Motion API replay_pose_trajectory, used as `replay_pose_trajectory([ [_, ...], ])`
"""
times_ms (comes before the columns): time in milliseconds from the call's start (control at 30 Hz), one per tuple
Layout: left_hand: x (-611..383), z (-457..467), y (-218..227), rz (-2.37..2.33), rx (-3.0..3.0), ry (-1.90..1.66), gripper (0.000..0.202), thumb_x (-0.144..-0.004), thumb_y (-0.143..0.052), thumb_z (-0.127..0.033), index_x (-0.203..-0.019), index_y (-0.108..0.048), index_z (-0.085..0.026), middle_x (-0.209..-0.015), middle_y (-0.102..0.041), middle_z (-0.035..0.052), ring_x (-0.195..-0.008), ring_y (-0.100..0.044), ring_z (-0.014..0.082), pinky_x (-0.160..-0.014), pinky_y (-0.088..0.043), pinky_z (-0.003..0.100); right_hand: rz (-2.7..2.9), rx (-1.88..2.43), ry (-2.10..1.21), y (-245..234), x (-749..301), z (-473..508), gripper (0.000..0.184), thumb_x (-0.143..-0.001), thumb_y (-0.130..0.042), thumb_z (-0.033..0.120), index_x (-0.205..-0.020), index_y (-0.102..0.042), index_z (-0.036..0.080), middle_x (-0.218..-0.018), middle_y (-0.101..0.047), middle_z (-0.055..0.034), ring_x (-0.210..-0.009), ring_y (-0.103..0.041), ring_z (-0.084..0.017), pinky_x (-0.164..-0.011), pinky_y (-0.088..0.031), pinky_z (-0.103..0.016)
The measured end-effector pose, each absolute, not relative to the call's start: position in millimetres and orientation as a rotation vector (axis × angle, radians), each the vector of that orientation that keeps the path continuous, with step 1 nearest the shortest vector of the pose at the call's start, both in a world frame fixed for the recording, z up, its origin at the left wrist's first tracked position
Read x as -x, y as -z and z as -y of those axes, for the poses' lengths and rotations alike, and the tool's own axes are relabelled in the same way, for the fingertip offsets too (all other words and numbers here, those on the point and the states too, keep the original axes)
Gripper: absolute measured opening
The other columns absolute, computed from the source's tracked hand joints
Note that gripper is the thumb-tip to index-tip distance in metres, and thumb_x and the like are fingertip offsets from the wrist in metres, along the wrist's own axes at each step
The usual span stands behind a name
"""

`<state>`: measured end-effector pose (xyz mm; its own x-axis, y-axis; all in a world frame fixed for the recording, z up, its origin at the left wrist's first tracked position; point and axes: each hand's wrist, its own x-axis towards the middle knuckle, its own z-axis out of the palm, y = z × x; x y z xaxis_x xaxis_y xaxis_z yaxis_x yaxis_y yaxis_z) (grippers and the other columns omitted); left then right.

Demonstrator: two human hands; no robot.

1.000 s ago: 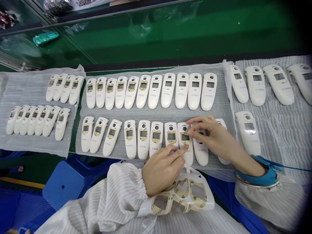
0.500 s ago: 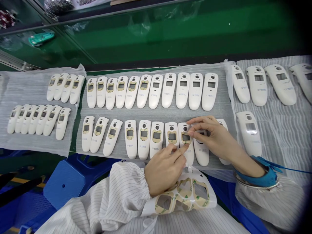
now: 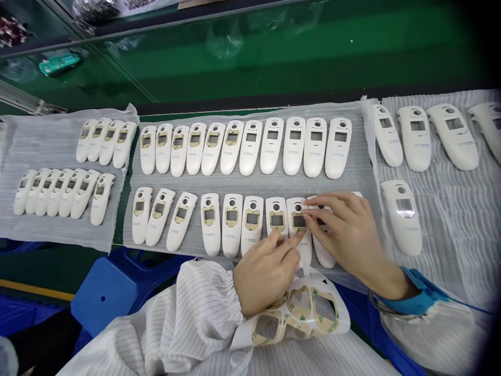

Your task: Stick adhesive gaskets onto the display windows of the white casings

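Note:
A white handheld device casing [image 3: 301, 250], shaped like a forehead thermometer, lies in the front row with a tan ring-shaped adhesive sticker [image 3: 299, 228] around its display window. The index finger of my left hand [image 3: 268, 271] presses the sticker's lower edge. Its other fingers are curled over a sheet of adhesive stickers [image 3: 324, 308], which hangs tilted below the hand. My right hand [image 3: 352, 240] pinches at the sticker's upper right edge, thumb and fingertips close together. The exact grip there is partly hidden. Beneath the right hand, another casing [image 3: 323, 253] is mostly covered.
More white casings [image 3: 293, 146] lie in rows on foam sheeting [image 3: 235, 183], some with tan stickers, some bare. Further casings lie on sheets at left [image 3: 58, 190] and right [image 3: 415, 138]. A blue stool [image 3: 102, 297] stands below the table's front edge. A teal tool [image 3: 58, 64] lies behind.
My right hand has turned and its wrist has shifted left, with its fingertips still at the sticker's edge. My left hand keeps its place on the sticker.

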<state>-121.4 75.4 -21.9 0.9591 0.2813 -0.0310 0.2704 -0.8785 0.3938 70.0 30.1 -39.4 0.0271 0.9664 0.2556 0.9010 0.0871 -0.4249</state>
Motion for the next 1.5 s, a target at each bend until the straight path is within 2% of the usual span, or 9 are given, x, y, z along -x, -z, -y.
replay_pose_trajectory([
  [133, 122.3, -76.1, 23.0, -0.396, -2.716, -0.005, 0.02, -0.092, -0.04, -0.016, -0.09, -0.059, -0.011, -0.138, -0.046, 0.0082, -0.097, -0.053, 0.0217, -0.088, -0.046, 0.038, 1.982, 1.889, 0.095, 35.8, -59.8, -23.0, 0.015, -0.082, -0.06, 0.018, -0.095, -0.066, 0.022, -0.1, -0.07, -0.0046, -0.101, -0.056, -0.029, -0.092, -0.036, -0.049],
  [333, 121.0, -78.8, 16.9, -0.418, -2.69, -0.019, 0.017, -0.091, -0.043, -0.017, -0.089, -0.059, -0.012, -0.138, -0.048, 0.0081, -0.098, -0.052, 0.0225, -0.085, -0.047, 0.037, 1.886, 1.986, 0.029, 40.1, -68.3, -12.5, 0.032, -0.082, -0.058, 0.016, -0.114, -0.062, 0.022, -0.108, -0.068, -0.007, -0.102, -0.052, -0.031, -0.088, -0.039, -0.05],
  [667, 111.6, -89.4, 19.5, -0.484, -2.838, 0.038, 0.013, -0.089, -0.044, -0.012, -0.09, -0.057, -0.01, -0.14, -0.043, 0.0155, -0.096, -0.053, 0.0255, -0.075, -0.048, 0.039, 1.964, 1.904, -0.039, 48.9, -65.7, -12.1, 0.026, -0.083, -0.057, 0.015, -0.107, -0.064, 0.022, -0.108, -0.066, -0.0075, -0.102, -0.051, -0.03, -0.084, -0.041, -0.047],
  [833, 113.9, -104.1, 6.7, -0.504, -2.679, -0.101, 0.018, -0.093, -0.04, -0.015, -0.089, -0.057, -0.011, -0.118, -0.06, 0.0131, -0.098, -0.051, 0.0242, -0.085, -0.047, 0.039, 1.64, 1.807, -0.535, 23.6, -66.3, -15.4, 0.02, -0.089, -0.054, 0.026, -0.107, -0.063, 0.027, -0.11, -0.065, -0.0042, -0.104, -0.053, -0.025, -0.088, -0.044, -0.044],
  [967, 114.6, -129.3, -19.3, -0.548, -2.287, -0.081, 0.016, -0.095, -0.041, -0.019, -0.09, -0.056, -0.015, -0.082, -0.065, 0.0033, -0.081, -0.057, 0.0179, -0.074, -0.051, 0.033, 1.533, 1.672, -1.099, -7.0, -58.5, -16.6, 0.061, -0.076, -0.069, 0.047, -0.13, -0.044, 0.033, -0.122, -0.059, -0.0033, -0.108, -0.057, -0.025, -0.081, -0.053, -0.036],
  [1133, 116.7, -156.6, -39.0, -0.666, -1.835, -0.076, 0.025, -0.082, -0.064, -0.026, -0.105, -0.056, -0.018, -0.099, -0.065, 0.003, -0.085, -0.062, 0.0159, -0.067, -0.053, 0.028, 1.3, 1.711, -1.074, -15.8, -54.9, -20.5, 0.009, -0.084, -0.062, 0.036, -0.091, -0.062, 0.031, -0.079, -0.068, 0.0034, -0.067, -0.064, -0.016, -0.055, -0.052, -0.025],
  [1233, 116.7, -159.9, -35.0, -0.67, -1.576, -0.081, 0.018, -0.083, -0.062, -0.029, -0.094, -0.061, -0.016, -0.086, -0.067, 0.0035, -0.074, -0.064, 0.0158, -0.06, -0.052, 0.027, 1.233, 1.772, -1.018, -13.2, -59.9, -16.9, 0.01, -0.085, -0.061, 0.038, -0.084, -0.064, 0.029, -0.073, -0.067, 0.0023, -0.059, -0.062, -0.015, -0.047, -0.05, -0.024],
  [1400, 110.5, -146.8, -21.9, -0.753, -1.546, -0.199, 0.032, -0.081, -0.064, -0.036, -0.06, -0.052, -0.015, -0.054, -0.044, -0.0047, -0.05, -0.042, 0.007, -0.045, -0.031, 0.02, 1.306, 1.824, -0.778, -17.9, -59.6, -12.7, 0.037, -0.079, -0.068, 0.042, -0.112, -0.059, 0.03, -0.099, -0.067, -0.0002, -0.088, -0.063, -0.019, -0.067, -0.054, -0.026],
  [1500, 107.7, -138.7, -19.8, -0.703, -1.537, -0.211, 0.031, -0.082, -0.062, -0.037, -0.062, -0.052, -0.015, -0.055, -0.04, -0.0055, -0.05, -0.034, 0.0064, -0.046, -0.028, 0.021, 1.267, 1.804, -0.716, -20.2, -54.8, -17.4, 0.014, -0.082, -0.066, 0.035, -0.094, -0.063, 0.03, -0.083, -0.066, 0.0035, -0.074, -0.063, -0.014, -0.064, -0.052, -0.023],
])
